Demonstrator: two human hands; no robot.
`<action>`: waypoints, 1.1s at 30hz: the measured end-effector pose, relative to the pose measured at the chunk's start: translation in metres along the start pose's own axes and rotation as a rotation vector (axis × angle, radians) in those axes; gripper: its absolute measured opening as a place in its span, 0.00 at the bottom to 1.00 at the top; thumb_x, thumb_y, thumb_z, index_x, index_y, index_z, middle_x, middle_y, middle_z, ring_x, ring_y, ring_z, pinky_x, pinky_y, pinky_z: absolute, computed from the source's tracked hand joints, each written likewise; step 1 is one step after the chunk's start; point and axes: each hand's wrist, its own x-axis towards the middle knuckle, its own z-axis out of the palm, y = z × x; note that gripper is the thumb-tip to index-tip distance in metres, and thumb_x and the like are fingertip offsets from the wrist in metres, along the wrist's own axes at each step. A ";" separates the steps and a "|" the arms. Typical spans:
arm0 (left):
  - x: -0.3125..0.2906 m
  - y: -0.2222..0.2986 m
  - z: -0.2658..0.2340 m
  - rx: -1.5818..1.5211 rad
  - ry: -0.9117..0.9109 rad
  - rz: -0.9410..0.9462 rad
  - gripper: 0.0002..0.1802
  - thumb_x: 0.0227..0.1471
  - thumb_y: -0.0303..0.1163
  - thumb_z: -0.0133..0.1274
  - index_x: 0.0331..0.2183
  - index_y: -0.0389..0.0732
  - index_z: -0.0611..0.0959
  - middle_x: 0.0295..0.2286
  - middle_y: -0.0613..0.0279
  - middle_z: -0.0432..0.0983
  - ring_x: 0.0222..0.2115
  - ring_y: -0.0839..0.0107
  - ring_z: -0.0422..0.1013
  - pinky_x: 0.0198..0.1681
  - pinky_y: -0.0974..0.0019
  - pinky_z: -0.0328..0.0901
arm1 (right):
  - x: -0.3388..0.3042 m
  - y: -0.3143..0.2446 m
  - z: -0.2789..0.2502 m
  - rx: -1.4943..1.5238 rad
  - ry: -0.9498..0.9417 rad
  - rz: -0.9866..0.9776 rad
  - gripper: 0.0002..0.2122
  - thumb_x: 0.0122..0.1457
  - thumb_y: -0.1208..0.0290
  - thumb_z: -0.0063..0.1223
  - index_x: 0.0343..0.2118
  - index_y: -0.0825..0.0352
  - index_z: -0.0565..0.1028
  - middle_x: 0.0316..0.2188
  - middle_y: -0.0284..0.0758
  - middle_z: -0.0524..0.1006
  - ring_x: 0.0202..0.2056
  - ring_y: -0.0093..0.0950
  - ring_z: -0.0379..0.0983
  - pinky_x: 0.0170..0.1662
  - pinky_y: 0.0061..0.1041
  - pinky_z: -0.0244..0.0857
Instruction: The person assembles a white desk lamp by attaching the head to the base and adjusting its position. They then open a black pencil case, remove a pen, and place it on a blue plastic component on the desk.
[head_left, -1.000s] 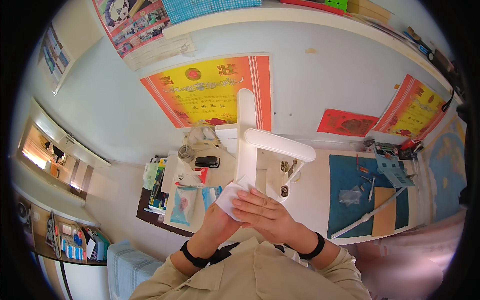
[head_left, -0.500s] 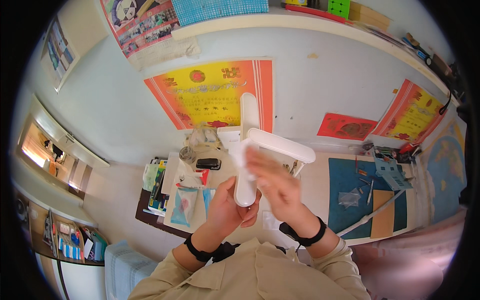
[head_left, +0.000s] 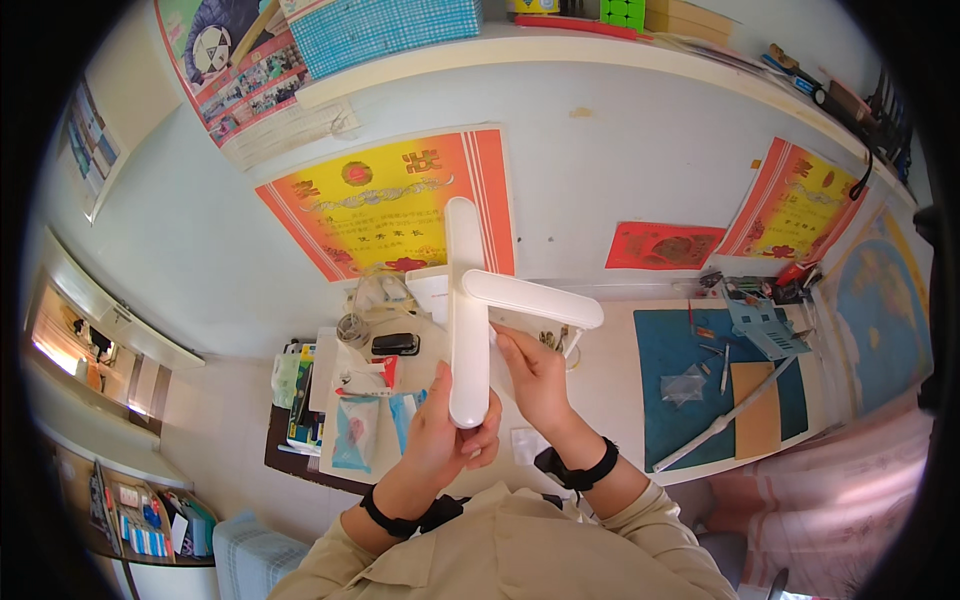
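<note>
A white lamp head (head_left: 468, 340) with long rounded bars rises in front of me, one bar upright and another branching off to the right. My left hand (head_left: 430, 445) is closed round the lower end of the upright bar. To the right of that bar, my right hand (head_left: 538, 378) is pinched on what looks like a white wipe (head_left: 492, 336), mostly hidden by the fingers and the bar. A soft pack of wipes (head_left: 354, 435) lies on the desk left of my left hand.
On the desk (head_left: 610, 400) are a black case (head_left: 396, 344), a glass jar (head_left: 352, 329) and a small white packet (head_left: 530, 447). A teal mat (head_left: 655, 350) at the right carries tools and a cardboard piece (head_left: 757, 410). A shelf (head_left: 520, 50) runs above.
My right hand has gone from a blurred sweep in front of the upright bar to a pinch at its right side. My left hand keeps its hold; the view has shifted slightly.
</note>
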 end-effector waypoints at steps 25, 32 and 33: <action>0.008 0.003 -0.005 0.047 0.073 0.137 0.30 0.66 0.54 0.27 0.61 0.48 0.61 0.19 0.63 0.66 0.10 0.81 0.47 0.11 0.71 0.54 | 0.034 0.016 -0.069 -0.804 0.145 -0.775 0.24 0.54 0.81 0.56 0.55 0.73 0.70 0.57 0.46 0.70 0.58 0.43 0.67 0.61 0.42 0.61; 0.012 0.004 0.007 0.084 0.121 0.180 0.31 0.67 0.54 0.26 0.64 0.49 0.56 0.15 0.65 0.61 0.08 0.81 0.45 0.07 0.72 0.49 | 0.030 0.009 -0.051 -0.771 0.311 -0.640 0.20 0.55 0.82 0.52 0.53 0.76 0.71 0.54 0.51 0.72 0.56 0.50 0.67 0.61 0.45 0.60; 0.012 0.003 0.008 0.090 0.136 0.156 0.30 0.66 0.55 0.26 0.61 0.48 0.59 0.15 0.65 0.61 0.08 0.81 0.46 0.07 0.72 0.49 | 0.034 0.002 -0.039 -0.649 0.257 -0.708 0.20 0.55 0.80 0.52 0.53 0.76 0.71 0.54 0.51 0.72 0.56 0.50 0.67 0.61 0.46 0.59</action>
